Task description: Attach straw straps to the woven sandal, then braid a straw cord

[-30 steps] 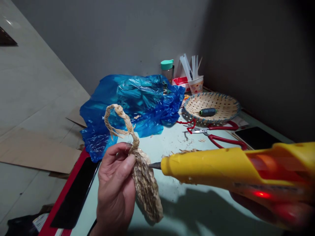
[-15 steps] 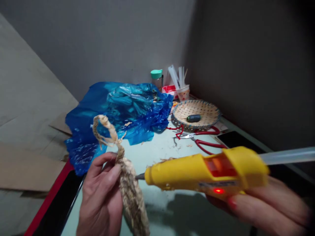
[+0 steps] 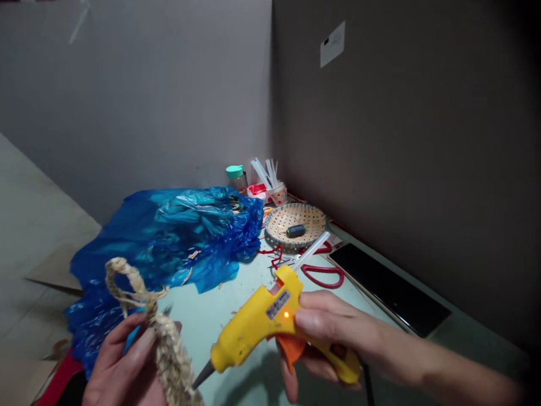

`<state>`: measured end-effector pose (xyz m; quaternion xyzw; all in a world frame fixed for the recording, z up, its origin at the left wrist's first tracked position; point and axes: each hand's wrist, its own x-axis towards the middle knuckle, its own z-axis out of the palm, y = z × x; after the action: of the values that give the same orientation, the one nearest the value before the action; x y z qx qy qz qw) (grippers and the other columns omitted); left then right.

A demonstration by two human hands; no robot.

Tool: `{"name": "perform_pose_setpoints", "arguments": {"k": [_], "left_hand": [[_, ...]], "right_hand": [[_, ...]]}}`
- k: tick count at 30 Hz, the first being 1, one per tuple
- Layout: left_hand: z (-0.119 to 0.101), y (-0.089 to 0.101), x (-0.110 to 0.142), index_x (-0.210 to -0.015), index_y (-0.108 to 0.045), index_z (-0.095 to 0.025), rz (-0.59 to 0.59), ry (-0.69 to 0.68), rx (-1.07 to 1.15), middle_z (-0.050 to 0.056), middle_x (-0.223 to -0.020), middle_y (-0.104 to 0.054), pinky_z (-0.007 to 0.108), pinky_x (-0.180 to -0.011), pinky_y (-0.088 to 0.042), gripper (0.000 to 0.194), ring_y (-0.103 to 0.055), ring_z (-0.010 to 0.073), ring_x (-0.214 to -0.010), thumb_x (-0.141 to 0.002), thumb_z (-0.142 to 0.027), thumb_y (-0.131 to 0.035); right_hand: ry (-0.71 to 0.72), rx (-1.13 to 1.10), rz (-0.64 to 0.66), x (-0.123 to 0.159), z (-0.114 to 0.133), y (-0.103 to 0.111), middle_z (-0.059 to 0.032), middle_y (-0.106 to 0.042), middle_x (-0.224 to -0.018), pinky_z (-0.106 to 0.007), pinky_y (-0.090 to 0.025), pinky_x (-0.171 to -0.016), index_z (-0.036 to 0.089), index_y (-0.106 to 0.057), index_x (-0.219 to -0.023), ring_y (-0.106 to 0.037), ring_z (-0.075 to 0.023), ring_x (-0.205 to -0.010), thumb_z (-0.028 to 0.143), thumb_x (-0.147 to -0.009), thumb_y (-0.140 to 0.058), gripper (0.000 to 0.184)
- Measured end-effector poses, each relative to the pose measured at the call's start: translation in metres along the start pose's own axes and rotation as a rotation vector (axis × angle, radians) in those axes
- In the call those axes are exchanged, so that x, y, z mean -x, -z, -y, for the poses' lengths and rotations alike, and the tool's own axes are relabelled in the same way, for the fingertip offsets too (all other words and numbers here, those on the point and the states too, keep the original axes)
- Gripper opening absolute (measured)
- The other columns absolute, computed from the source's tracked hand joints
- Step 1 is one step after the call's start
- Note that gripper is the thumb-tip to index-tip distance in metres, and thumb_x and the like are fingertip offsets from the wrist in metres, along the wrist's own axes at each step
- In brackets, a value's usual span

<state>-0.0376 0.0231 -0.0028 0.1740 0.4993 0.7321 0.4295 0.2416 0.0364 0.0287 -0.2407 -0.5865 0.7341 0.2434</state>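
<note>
At the lower left, my left hand [image 3: 122,366] pinches a braided straw piece [image 3: 172,358] between thumb and fingers. A twisted loop rises from its top, and its lower end runs out of view. My right hand [image 3: 338,324] is wrapped around the handle of a yellow hot glue gun [image 3: 245,324]. An orange light glows on the gun's side, and a clear glue stick [image 3: 311,251] sticks out of its back. The dark nozzle [image 3: 203,374] points down and left at the straw piece's right edge; whether it touches is hard to tell.
A crumpled blue plastic bag [image 3: 177,225] covers the table's left. Behind the gun lie red-handled scissors [image 3: 323,277], red cord [image 3: 276,256] and a woven basket [image 3: 315,217] holding a dark thread spool [image 3: 296,230]. Farther back are a paper cup [image 3: 279,195] and a green-lidded jar [image 3: 235,175]; a black phone-like slab [image 3: 389,287] lies right.
The camera view has shifted upward and right. The glue gun has swung from nearly level to tilted nozzle-down, its tip lower along the straw piece. Both hands keep their holds.
</note>
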Motion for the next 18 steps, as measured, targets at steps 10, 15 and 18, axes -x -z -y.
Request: {"name": "perform_pose_setpoints", "arguments": {"k": [10, 15, 18], "left_hand": [[-0.008, -0.022, 0.031, -0.086, -0.070, -0.025, 0.034, -0.022, 0.033, 0.000, -0.079, -0.073, 0.018, -0.069, -0.059, 0.010, -0.070, 0.0132, -0.075, -0.079, -0.019, -0.070], [-0.004, -0.016, 0.025, -0.087, -0.071, -0.026, 0.027, -0.070, 0.019, 0.001, -0.078, -0.073, 0.022, -0.071, -0.062, 0.018, -0.070, 0.0164, -0.078, -0.070, -0.022, -0.076], [-0.003, -0.013, 0.023, -0.088, -0.072, -0.029, 0.068, -0.064, 0.008, -0.003, -0.081, -0.072, 0.019, -0.078, -0.061, 0.010, -0.068, 0.0141, -0.082, -0.079, -0.025, -0.070]], "right_hand": [[-0.112, 0.068, -0.039, 0.003, -0.024, -0.002, -0.0053, -0.064, -0.087, -0.017, -0.042, -0.056, 0.013, -0.064, -0.104, -0.051, -0.0088, -0.061, 0.053, -0.095, -0.050, 0.044], [-0.075, 0.479, -0.189, 0.018, -0.016, -0.014, -0.0078, -0.061, -0.118, -0.034, -0.045, -0.091, 0.022, -0.067, -0.121, -0.053, -0.0260, -0.110, 0.058, -0.097, -0.043, 0.049], [-0.049, 0.535, -0.211, 0.024, -0.015, -0.020, -0.0053, -0.064, -0.115, -0.036, -0.042, -0.098, 0.026, -0.066, -0.124, -0.053, -0.0268, -0.114, 0.052, -0.098, -0.045, 0.042]]}}
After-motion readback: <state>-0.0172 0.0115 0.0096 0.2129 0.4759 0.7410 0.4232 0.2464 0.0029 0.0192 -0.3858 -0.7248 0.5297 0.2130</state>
